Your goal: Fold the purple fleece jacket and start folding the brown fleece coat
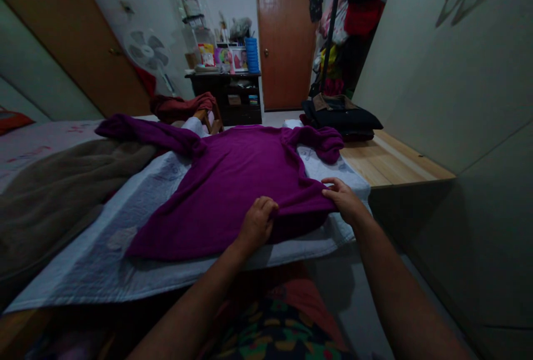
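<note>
While it is being handled, a purple long-sleeved top (241, 171) is lying spread out

As I'm watching, the left hand (256, 222) is curling closed around the top's near edge, while the right hand (345, 199) is pinching the near right corner between thumb and fingers. Underneath, a pale blue quilted cover (162, 279) is spreading; to the right, folded dark clothes (350, 118) are sitting stacked on a wooden board (395, 161).

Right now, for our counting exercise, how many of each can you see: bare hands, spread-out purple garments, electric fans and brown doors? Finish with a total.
Bare hands: 2 (left hand, right hand)
Spread-out purple garment: 1
Electric fan: 1
Brown doors: 2 (left door, middle door)
Total: 6
</note>
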A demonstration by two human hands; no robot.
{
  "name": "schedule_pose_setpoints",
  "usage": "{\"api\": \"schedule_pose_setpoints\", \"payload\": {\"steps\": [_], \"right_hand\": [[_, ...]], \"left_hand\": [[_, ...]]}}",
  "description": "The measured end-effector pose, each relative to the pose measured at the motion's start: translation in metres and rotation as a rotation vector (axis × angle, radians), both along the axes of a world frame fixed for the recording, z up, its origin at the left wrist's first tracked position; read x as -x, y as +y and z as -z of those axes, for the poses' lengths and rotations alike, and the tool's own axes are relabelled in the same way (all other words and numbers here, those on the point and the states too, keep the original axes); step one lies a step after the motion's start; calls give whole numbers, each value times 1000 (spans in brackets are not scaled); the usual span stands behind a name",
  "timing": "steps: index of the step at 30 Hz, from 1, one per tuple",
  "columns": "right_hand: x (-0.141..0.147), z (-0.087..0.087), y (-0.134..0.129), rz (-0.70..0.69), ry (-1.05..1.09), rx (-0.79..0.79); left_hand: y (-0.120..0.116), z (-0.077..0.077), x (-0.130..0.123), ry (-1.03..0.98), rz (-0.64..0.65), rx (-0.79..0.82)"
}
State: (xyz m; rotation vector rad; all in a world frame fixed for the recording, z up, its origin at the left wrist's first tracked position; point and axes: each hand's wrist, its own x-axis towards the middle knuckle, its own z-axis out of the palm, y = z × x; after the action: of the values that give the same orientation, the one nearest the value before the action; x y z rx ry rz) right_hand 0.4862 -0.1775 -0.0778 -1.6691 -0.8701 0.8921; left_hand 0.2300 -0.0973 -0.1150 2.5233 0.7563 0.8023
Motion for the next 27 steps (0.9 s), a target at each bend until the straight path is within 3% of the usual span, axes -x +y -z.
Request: {"api": "schedule_pose_setpoints", "payload": {"steps": [4, 9, 15, 22, 27], "right_hand": [[-3, 2, -1, 7, 19, -10], [1, 1, -3, -9, -7, 15], [4, 0, -3, -5, -12, -16], [-5, 2, -5, -40, -475, 58], [-2, 2, -2, -72, -701, 143]], "left_hand": [[9, -4, 16, -44, 24, 27], [17, 2, 49, 197, -5, -83], [-2, 7, 74, 403, -78, -115], [-19, 13, 79, 431, -81, -266], [-17, 19, 98, 453, -254, -351]]}}
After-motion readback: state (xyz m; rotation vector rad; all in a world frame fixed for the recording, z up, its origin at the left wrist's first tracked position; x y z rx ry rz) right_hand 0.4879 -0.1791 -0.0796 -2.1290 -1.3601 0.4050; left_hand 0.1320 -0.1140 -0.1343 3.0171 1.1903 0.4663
